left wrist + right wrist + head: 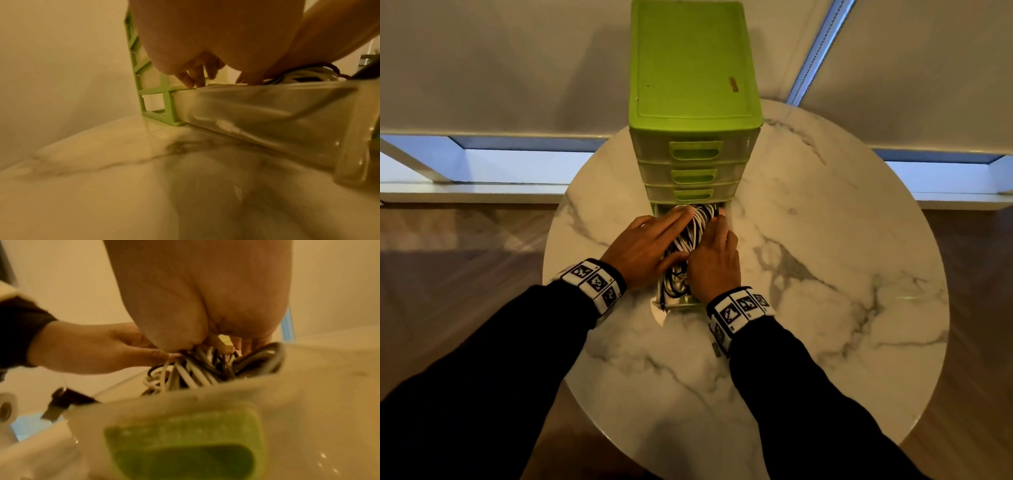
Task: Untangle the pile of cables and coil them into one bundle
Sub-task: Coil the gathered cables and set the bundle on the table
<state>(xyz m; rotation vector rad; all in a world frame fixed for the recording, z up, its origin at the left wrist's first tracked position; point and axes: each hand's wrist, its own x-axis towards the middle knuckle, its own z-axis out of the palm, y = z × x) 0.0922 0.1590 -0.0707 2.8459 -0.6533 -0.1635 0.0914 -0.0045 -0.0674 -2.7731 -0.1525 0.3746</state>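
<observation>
Green drawer tower on round marble table, three drawers shut, fourth drawer pulled out, black and white cables piled inside, my left hand laid flat on them, my right hand curled into them, the grasp itself hidden.

Green plastic drawer tower standing upright at the far side of a round marble-patterned table. Three clear drawers with green handles closed in the tower; lowest drawer pulled out toward the table's middle. Beyond the tower, pale window blinds. Around the table, wooden floor.
</observation>
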